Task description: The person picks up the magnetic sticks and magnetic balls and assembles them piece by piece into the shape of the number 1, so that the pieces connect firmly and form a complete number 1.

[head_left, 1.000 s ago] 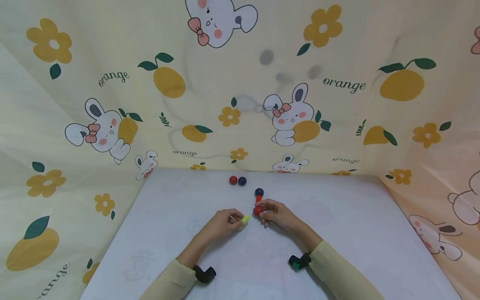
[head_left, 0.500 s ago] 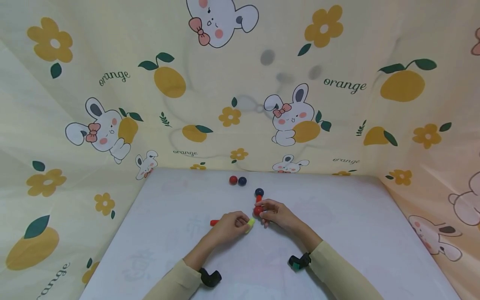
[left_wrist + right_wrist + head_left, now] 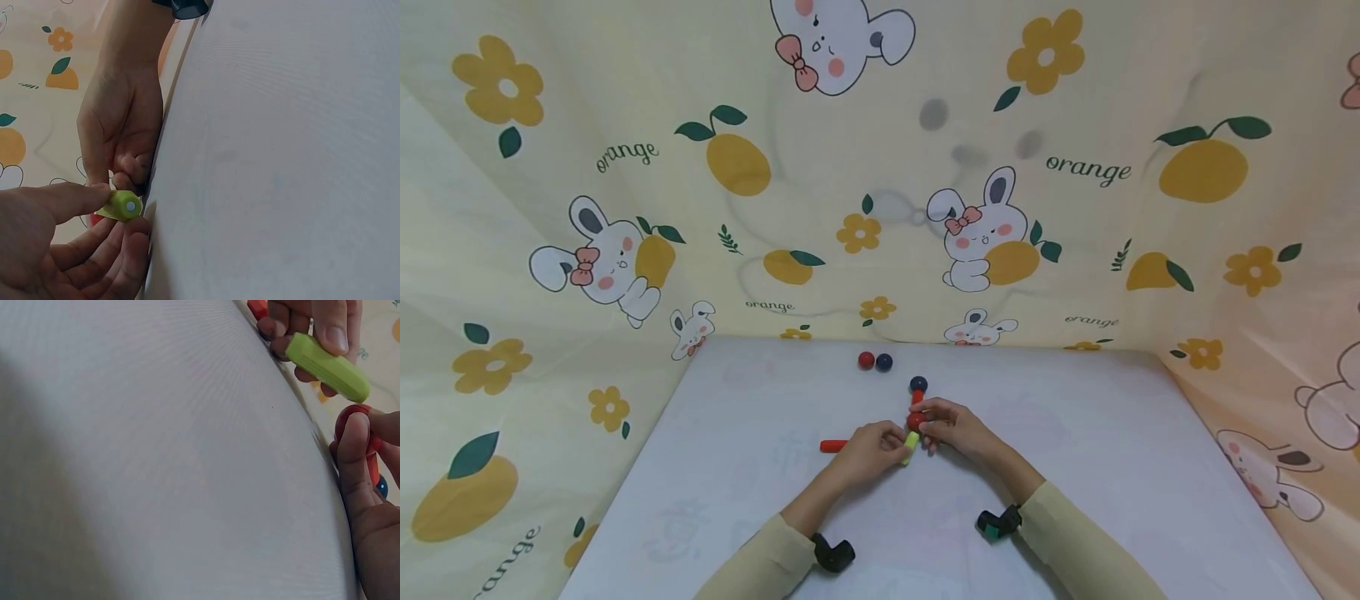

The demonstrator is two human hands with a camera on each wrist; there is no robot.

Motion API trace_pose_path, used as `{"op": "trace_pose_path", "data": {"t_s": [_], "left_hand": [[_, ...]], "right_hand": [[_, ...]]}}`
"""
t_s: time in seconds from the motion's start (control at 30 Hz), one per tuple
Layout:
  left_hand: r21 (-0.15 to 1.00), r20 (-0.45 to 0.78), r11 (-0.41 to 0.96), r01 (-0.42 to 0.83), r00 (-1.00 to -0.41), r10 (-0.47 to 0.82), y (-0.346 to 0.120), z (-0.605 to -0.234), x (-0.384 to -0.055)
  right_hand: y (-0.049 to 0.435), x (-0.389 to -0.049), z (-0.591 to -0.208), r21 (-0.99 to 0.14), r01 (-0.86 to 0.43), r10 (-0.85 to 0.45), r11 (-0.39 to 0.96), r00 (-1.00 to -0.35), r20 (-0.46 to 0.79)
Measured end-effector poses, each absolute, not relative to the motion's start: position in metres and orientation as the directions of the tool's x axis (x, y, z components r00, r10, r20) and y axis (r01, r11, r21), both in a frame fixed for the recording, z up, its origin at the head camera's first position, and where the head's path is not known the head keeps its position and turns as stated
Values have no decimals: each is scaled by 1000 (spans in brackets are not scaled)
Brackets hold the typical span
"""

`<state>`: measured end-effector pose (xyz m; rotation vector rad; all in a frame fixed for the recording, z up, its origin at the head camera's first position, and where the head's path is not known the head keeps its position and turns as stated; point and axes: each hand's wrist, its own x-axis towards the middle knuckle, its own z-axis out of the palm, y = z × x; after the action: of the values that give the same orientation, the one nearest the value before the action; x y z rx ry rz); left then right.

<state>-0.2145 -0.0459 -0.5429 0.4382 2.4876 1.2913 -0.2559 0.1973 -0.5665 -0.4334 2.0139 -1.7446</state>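
Observation:
My left hand [image 3: 871, 452] pinches a short yellow-green rod [image 3: 328, 367] between thumb and fingers. The rod's far end is right at a red ball [image 3: 915, 422], which my right hand [image 3: 958, 429] grips with thumb and fingertips. From that ball an orange-red rod [image 3: 917, 397] runs away to a dark blue ball [image 3: 918, 384], the pieces forming one line. In the left wrist view the green rod [image 3: 123, 206] shows its end face, a pale round spot in the centre. Fingers cover part of the red ball in the right wrist view.
A loose red ball [image 3: 867, 361] and a dark blue ball [image 3: 884, 362] lie side by side near the back edge of the white table [image 3: 760, 392]. Another red rod [image 3: 832, 446] lies left of my left hand. A printed curtain [image 3: 880, 167] rises behind.
My left hand has moved right with the green rod, bringing it up to the red ball. The red rod on the left has come into view. My right hand stays in place.

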Motion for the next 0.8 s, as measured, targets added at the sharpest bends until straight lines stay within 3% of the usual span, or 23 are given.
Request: {"op": "trace_pose_path", "data": {"t_s": [0.8], "left_hand": [[835,-163,545,72,-915,370,-40,-544,-219]], "right_hand": [[197,-257,-567,-987,84,-501,137,-854,-142]]}}
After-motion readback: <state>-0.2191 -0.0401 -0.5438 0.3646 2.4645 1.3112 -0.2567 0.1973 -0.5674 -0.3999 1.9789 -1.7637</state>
